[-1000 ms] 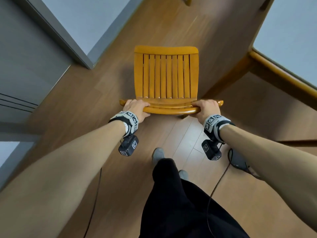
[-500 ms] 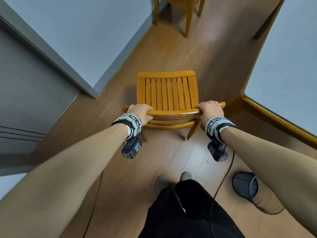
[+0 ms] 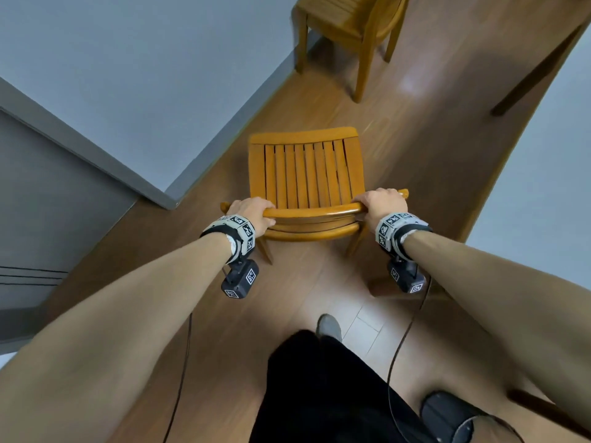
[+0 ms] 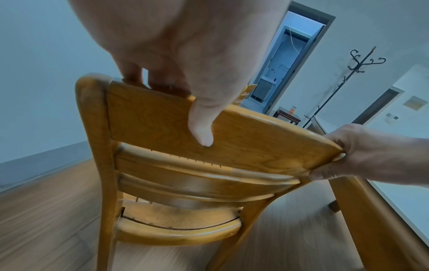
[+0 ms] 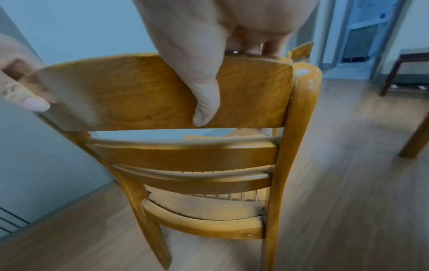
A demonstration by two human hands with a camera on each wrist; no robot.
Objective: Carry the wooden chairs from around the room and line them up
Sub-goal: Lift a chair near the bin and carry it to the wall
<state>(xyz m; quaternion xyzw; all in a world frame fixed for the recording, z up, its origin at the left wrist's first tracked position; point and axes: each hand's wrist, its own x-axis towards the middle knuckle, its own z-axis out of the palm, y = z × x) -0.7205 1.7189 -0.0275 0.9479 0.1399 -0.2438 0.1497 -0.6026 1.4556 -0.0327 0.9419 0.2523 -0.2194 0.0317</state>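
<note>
A wooden chair (image 3: pixel 305 174) with a slatted seat is in front of me, its back towards me. My left hand (image 3: pixel 252 212) grips the left end of its top rail (image 3: pixel 315 211), and my right hand (image 3: pixel 380 204) grips the right end. In the left wrist view my left hand (image 4: pixel 185 88) curls over the rail (image 4: pixel 243 139), thumb on the near face. In the right wrist view my right hand (image 5: pixel 209 73) grips the rail (image 5: pixel 144 91) the same way. A second wooden chair (image 3: pixel 348 30) stands further ahead by the wall.
A grey wall (image 3: pixel 144 75) and its skirting run along the left. A table (image 3: pixel 550 129) with wooden edge and legs lies to the right. A dark round object (image 3: pixel 447 414) with a cable sits on the floor near my feet. A coat stand (image 4: pixel 343 80) stands far off.
I have walked forward with the chair held in both hands. The second chair ahead has come into view and grown closer. The grip has not changed.
</note>
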